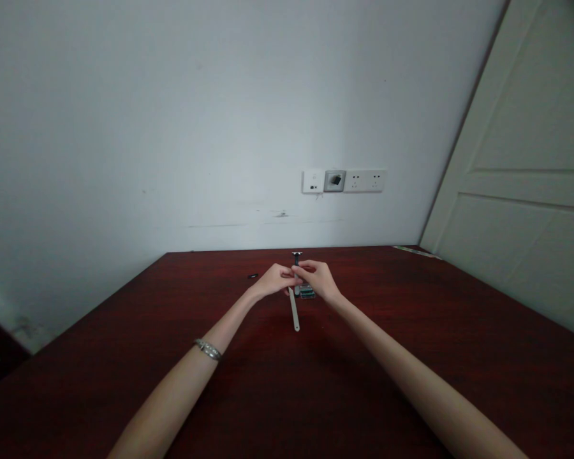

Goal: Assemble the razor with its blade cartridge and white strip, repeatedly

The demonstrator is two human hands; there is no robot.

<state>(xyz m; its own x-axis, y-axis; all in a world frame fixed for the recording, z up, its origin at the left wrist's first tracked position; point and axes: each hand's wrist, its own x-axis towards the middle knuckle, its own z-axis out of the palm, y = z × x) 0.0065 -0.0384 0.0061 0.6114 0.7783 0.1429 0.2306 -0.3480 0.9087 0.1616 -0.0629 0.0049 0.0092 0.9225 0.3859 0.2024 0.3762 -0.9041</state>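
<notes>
A razor [297,259] with a silver T-shaped head and dark neck stands roughly upright between my hands, its lower handle showing beneath my fingers. My left hand [273,279] is closed, fingertips pinching around the handle. From the other side my right hand [318,278] grips it with thumb and fingers, touching the left fingertips. Just below my left fingers, a long pale flat strip [294,311], like a ruler with a hole in its near end, points toward me; its far end is hidden. A small clear case [307,292] with dark contents lies beneath my right hand.
The dark red wooden table [182,389] reaches back to a white wall [210,127]. A small black object [252,276] lies left of my left hand. Wall sockets [365,181] are above the table's back edge. A pale panelled door [521,172] stands at the right.
</notes>
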